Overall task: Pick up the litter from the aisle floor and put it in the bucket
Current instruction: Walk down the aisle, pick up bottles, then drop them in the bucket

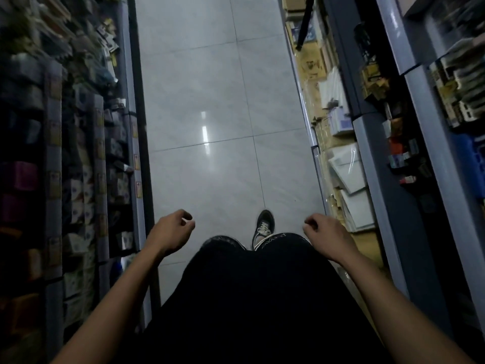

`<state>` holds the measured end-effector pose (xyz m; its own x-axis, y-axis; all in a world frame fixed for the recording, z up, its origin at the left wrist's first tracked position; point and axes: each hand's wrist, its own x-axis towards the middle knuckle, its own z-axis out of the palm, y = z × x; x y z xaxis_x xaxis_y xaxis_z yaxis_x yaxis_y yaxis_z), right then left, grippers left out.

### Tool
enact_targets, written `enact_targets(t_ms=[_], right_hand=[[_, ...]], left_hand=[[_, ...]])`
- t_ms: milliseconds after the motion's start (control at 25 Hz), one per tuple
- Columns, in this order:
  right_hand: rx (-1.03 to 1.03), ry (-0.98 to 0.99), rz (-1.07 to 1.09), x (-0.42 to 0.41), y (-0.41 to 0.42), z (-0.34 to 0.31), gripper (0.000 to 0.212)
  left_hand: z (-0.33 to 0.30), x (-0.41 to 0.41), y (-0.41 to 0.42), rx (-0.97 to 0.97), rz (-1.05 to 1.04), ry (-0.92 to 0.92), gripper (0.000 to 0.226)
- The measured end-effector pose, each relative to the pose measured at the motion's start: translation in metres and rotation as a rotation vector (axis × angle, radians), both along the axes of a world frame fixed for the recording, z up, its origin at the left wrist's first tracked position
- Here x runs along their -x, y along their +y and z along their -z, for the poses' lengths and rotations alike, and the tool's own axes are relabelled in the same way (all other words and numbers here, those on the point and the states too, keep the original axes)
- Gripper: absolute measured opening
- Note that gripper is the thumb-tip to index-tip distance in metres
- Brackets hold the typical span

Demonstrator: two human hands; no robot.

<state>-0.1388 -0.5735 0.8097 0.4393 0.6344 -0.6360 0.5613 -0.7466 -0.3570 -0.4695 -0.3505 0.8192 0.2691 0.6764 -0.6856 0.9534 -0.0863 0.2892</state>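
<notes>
Setting: a narrow shop aisle with a pale tiled floor, glossy enough to carry a strip of reflected ceiling light.
Left shelves: packed with small boxed goods, much of it blurred and dim; yellow price tags run down the shelf edges.
Right shelves: grey uprights with stacked cartons, white flat packs in plastic wrap and small coloured items.
Person: looking down the aisle; dark clothing fills the lower middle, and one dark laced shoe is stepped forward on the tiles.
Left hand: held out at waist height over the floor beside the left shelves, fingers loosely curled inward, holding nothing.
Right hand: held out level with the other, close to the right shelves, fingers loosely curled too, also empty.
Litter: none can be made out on the stretch of floor in view.
Bucket: not in sight anywhere in the aisle.
Far end: a dark slanted pole leans by the right shelves at the top.
</notes>
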Motion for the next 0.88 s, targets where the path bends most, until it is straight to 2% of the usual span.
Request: enact_targets(t_ms=[360, 520, 880], right_hand=[[-0.116, 0.000, -0.246, -0.104, 0.241, -0.020, 0.034], [-0.133, -0.025, -0.299, -0.129, 0.350, -0.016, 0.034], [-0.033, -0.044, -0.178, -0.188, 0.504, -0.034, 0.029]], left_hand=[[0.005, -0.037, 0.084, 0.096, -0.226, 0.065, 0.030], [0.017, -0.054, 0.173, 0.119, -0.280, 0.045, 0.030], [0.004, -0.169, 0.443, 0.018, -0.049, -0.012, 0.032]])
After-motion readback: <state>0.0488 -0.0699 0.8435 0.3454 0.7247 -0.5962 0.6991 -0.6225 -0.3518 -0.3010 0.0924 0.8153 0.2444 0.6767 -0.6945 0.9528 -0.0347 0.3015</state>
